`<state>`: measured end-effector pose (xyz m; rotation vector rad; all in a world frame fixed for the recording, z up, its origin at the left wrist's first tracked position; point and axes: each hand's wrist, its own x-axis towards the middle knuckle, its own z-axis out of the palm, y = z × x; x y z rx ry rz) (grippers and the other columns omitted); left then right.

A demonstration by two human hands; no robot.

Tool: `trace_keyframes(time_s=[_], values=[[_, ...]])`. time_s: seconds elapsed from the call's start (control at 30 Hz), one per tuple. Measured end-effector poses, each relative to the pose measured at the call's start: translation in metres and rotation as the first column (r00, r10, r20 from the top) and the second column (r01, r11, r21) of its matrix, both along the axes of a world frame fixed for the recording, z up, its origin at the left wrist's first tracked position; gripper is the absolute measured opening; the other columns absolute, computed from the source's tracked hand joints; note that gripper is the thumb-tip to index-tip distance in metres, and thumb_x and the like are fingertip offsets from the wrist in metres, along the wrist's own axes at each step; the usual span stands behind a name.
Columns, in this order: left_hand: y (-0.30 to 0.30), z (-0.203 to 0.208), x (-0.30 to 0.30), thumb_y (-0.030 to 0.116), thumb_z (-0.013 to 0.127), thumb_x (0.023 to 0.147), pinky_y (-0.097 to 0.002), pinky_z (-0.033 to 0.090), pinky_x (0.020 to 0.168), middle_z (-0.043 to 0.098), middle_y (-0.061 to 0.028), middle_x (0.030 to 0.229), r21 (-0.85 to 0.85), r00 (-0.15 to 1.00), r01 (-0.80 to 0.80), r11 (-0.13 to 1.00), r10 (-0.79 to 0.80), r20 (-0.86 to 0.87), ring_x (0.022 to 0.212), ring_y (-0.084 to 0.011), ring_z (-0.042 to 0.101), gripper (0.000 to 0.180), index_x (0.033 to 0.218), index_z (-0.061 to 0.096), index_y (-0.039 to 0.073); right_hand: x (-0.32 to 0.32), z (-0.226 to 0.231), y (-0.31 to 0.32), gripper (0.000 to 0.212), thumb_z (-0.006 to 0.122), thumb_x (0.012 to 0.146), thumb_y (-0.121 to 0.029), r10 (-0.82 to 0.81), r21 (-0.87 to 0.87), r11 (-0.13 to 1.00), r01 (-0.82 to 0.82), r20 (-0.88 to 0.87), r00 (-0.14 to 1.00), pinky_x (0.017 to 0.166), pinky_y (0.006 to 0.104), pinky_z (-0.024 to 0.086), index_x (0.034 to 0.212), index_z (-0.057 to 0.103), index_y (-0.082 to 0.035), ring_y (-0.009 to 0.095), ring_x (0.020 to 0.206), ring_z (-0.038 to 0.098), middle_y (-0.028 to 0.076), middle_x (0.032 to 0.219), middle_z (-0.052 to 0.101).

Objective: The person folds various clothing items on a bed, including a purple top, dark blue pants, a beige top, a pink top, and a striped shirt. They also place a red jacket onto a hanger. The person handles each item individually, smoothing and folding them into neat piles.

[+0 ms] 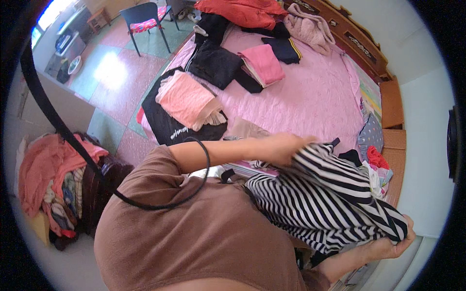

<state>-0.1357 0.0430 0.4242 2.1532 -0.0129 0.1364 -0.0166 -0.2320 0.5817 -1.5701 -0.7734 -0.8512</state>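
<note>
A black-and-white striped garment [310, 194] is stretched between my two hands, over the near right part of the bed and in front of my body. My left hand [286, 147], somewhat blurred, grips its upper left edge. My right hand [395, 244] is closed round the far right end of the cloth, lower down and close to the wall. Its folds hang loose in the middle. Whether it is a shirt or a dress cannot be made out. Under and beyond it lie a beige cloth [247, 130] and other clothes, partly hidden.
On the pink-covered bed [310, 92] lie a folded peach garment [189, 99], a pink folded one [262, 65], dark clothes [213, 63] and a red garment [242, 12]. Clothes [58, 169] are heaped at left. A chair [143, 22] stands beyond. A black cable [63, 128] crosses the view.
</note>
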Motion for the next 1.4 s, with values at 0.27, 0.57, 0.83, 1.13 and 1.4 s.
trace_keyframes(time_s=[0.27, 0.57, 0.83, 1.13, 1.4], values=[[0.078, -0.032, 0.030, 0.003, 0.055, 0.070, -0.0316, 0.047, 0.061, 0.062, -0.0121, 0.073, -0.129, 0.561, -0.717, 0.685, 0.677, 0.476, 0.067, -0.0226, 0.060, 0.019, 0.088, 0.062, 0.004, 0.087, 0.040, -0.035, 0.029, 0.050, 0.066, 0.010, -0.271, -0.206, 0.923, 0.325, 0.252, 0.929, 0.082, 0.0300, 0.045, 0.093, 0.058, 0.004, 0.021, 0.086, 0.056, 0.012, 0.092, 0.060], [0.074, 0.116, 0.032, 0.004, 0.059, 0.077, -0.0249, 0.046, 0.071, 0.065, -0.0101, 0.081, -0.215, 0.429, -0.633, 0.743, 0.569, 0.702, 0.076, -0.0137, 0.061, 0.017, 0.092, 0.063, -0.001, 0.120, -0.008, -0.027, 0.028, 0.050, 0.078, 0.004, -0.032, -0.038, 0.999, 0.026, -0.173, 0.984, 0.081, 0.0244, 0.043, 0.105, 0.058, 0.004, 0.015, 0.091, 0.056, 0.008, 0.101, 0.061], [0.123, 0.074, 0.015, -0.006, 0.053, 0.071, -0.0329, 0.047, 0.060, 0.057, -0.0127, 0.077, 0.327, 0.573, -0.662, 0.675, 0.173, 0.801, 0.069, -0.0306, 0.059, 0.027, 0.095, 0.058, 0.005, 0.137, -0.077, -0.022, 0.033, 0.045, 0.071, 0.009, -0.130, -0.343, 0.935, 0.087, -0.105, 0.986, 0.082, 0.0311, 0.043, 0.101, 0.056, -0.001, 0.025, 0.091, 0.059, 0.015, 0.094, 0.061], [0.137, 0.117, -0.006, 0.020, 0.057, 0.083, -0.0317, 0.044, 0.061, 0.058, -0.0178, 0.072, 0.176, 0.617, -0.712, 0.680, 0.486, 0.619, 0.063, -0.0257, 0.056, 0.022, 0.087, 0.059, -0.001, 0.129, -0.033, -0.003, 0.018, 0.051, 0.078, 0.002, 0.008, -0.232, 0.971, -0.057, -0.206, 0.978, 0.077, 0.0253, 0.042, 0.095, 0.057, 0.001, 0.012, 0.084, 0.053, 0.006, 0.089, 0.060], [0.107, 0.108, -0.057, 0.018, 0.052, 0.086, -0.0318, 0.043, 0.062, 0.054, -0.0184, 0.069, 0.276, 0.760, -0.633, 0.724, 0.512, 0.400, 0.062, -0.0260, 0.054, 0.022, 0.085, 0.057, -0.003, 0.091, -0.051, -0.042, 0.024, 0.045, 0.082, -0.001, -0.226, -0.498, 0.857, 0.132, -0.134, 0.965, 0.080, 0.0295, 0.043, 0.103, 0.057, 0.003, 0.019, 0.086, 0.057, 0.012, 0.094, 0.062]])
